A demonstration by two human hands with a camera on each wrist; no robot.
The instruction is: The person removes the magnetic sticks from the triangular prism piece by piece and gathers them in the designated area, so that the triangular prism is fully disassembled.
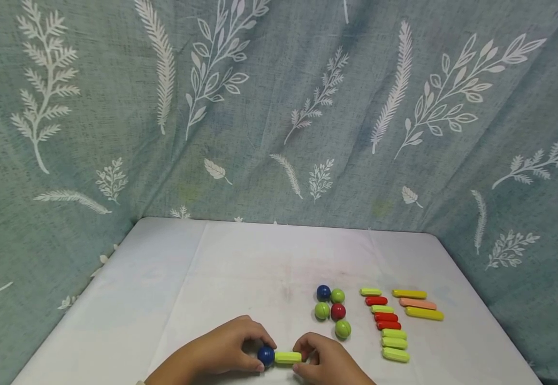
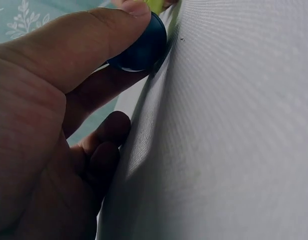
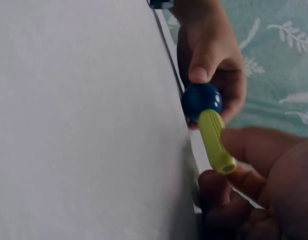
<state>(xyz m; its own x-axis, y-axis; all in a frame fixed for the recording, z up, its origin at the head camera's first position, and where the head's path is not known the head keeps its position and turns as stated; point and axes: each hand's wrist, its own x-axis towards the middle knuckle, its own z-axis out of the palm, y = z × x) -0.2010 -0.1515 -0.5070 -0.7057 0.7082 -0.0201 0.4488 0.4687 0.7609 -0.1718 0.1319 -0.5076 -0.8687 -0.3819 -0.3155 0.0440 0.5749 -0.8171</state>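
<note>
Near the front of the table my left hand (image 1: 232, 346) pinches a dark blue ball (image 1: 266, 356) between thumb and fingers. A short yellow-green ribbed rod (image 1: 288, 357) lies end-on against the ball's right side. My right hand (image 1: 326, 358) grips that rod by its other end. In the right wrist view the rod (image 3: 212, 140) meets the blue ball (image 3: 202, 101), and its free end shows a small grey disc. The left wrist view has the ball (image 2: 143, 49) under my left thumb, close over the white cloth.
Beyond my right hand sit loose balls: a blue one (image 1: 323, 292), a red one (image 1: 338, 311) and several green ones (image 1: 343, 329). Farther right, short yellow-green rods (image 1: 394, 343) and red rods (image 1: 387, 325) form a column beside longer yellow rods (image 1: 424, 313) and an orange rod (image 1: 418, 303). Patterned curtains (image 1: 269, 107) surround the table.
</note>
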